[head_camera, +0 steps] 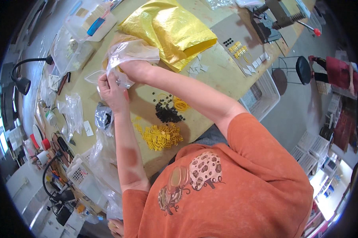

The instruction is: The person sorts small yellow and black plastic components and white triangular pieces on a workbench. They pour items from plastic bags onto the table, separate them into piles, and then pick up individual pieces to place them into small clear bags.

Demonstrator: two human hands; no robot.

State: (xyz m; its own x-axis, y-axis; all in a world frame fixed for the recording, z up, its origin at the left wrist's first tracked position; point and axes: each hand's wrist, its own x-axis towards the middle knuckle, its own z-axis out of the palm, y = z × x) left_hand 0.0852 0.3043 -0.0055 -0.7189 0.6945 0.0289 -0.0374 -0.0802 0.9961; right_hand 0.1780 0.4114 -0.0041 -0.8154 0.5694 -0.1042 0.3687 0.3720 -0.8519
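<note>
A clear plastic bag [131, 53] hangs bunched over the bench. My left hand [112, 90] pinches its edge between thumb and fingers. My right hand [130, 70] reaches into or behind the plastic, so its fingers are mostly hidden. Closer to my body lie a heap of small yellow plastic parts [162, 136], a pile of small black beads or caps [167, 113] and a coil of thin yellow rings [181, 104]. Just beyond the hands rests a large shiny yellow woven sack [167, 29], its mouth facing right.
A hand press [268, 26] with a red-knobbed lever stands at the far right. Near it, sorted parts [238, 49] lie on a grey board. Small white cards [198, 67] are scattered by the sack. A desk lamp [23, 84] borders the left. Another person's hand [116, 227] shows below.
</note>
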